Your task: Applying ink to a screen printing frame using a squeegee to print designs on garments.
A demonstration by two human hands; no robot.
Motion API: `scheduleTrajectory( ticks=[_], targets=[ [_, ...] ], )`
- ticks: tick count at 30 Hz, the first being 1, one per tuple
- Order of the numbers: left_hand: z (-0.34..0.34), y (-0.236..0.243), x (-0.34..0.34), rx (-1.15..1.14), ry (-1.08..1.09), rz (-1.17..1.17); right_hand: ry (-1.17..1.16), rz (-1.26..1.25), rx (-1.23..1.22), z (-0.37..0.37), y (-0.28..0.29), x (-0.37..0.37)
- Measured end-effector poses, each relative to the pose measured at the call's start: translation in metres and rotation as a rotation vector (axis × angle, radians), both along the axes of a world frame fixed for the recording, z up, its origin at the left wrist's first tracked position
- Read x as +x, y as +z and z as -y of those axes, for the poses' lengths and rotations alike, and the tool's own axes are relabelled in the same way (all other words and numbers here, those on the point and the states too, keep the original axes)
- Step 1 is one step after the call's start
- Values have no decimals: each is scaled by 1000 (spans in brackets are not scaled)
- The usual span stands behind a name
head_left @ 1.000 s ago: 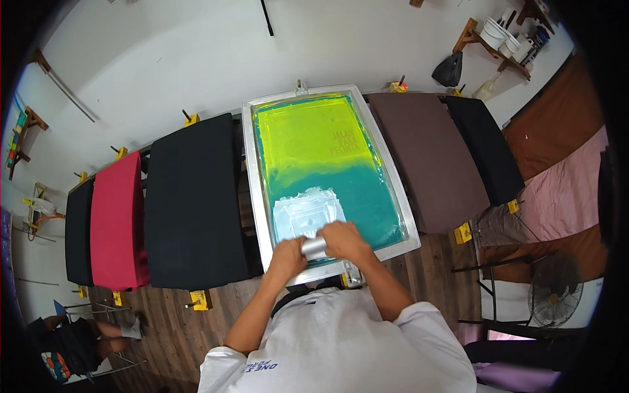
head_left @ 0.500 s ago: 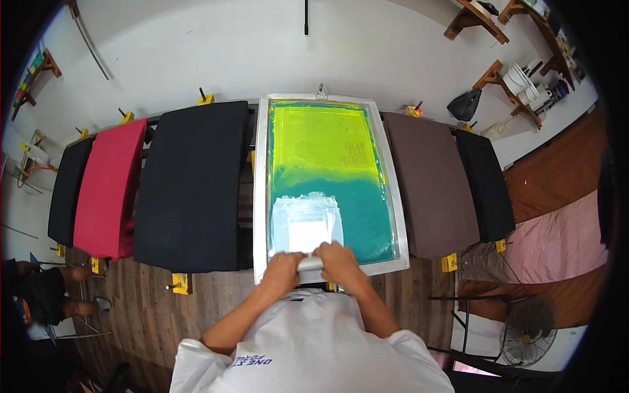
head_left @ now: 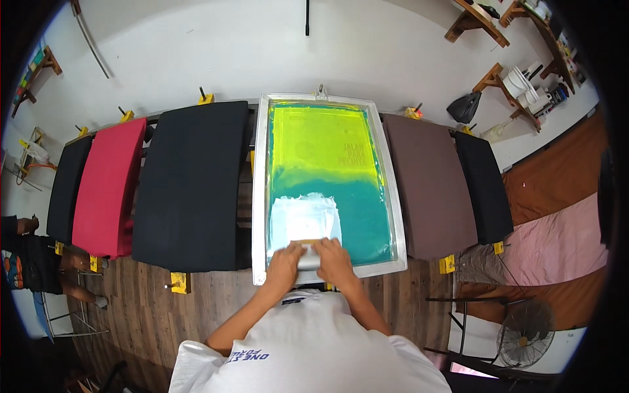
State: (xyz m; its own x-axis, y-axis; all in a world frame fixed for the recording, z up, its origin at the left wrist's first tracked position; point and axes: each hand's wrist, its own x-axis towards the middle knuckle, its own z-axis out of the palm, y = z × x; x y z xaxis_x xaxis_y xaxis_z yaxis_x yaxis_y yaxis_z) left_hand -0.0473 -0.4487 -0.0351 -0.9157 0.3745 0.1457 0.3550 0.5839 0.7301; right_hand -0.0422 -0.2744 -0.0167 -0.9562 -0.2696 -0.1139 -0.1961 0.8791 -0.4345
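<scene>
Both my hands grip one squeegee point(head_left: 309, 259) with a pale grey handle, at the near end of a silk-screen frame point(head_left: 260, 164). My left hand point(head_left: 285, 267) wraps its left side and my right hand point(head_left: 334, 263) its right side, fingers curled over the top. The squeegee's blade is mostly hidden. Just beyond it a patch of white ink point(head_left: 304, 219) lies on the mesh. Teal covers the near part of the mesh point(head_left: 363, 219), yellow-green the far part. A clamp point(head_left: 320, 92) sits at the frame's far edge.
Cloth-covered boards flank the frame: black point(head_left: 190, 187) and red point(head_left: 110, 190) to the left, brown point(head_left: 432, 187) and black point(head_left: 486, 187) to the right. A floor fan point(head_left: 526, 333) stands at lower right. Another person point(head_left: 36, 262) is at far left.
My hands and the squeegee have shifted slightly away from me, over the near edge of the white ink. The person at far left has come further into view.
</scene>
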Motion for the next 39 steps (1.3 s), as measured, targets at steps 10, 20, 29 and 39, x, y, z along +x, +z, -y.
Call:
scheduleTrajectory(
  ticks=[10, 20, 29, 39],
  targets=[
    [7, 8, -77, -85, -85, 42, 59, -28, 121, 1, 20, -76],
    [6, 5, -13, -51, -56, 92, 58, 22, -75, -5, 3, -16],
    [7, 7, -65, -116, -82, 145, 84, 156, 131, 1, 34, -71],
    [6, -14, 1, 1, -26, -75, 20, 2, 145, 7, 8, 3]
  ],
)
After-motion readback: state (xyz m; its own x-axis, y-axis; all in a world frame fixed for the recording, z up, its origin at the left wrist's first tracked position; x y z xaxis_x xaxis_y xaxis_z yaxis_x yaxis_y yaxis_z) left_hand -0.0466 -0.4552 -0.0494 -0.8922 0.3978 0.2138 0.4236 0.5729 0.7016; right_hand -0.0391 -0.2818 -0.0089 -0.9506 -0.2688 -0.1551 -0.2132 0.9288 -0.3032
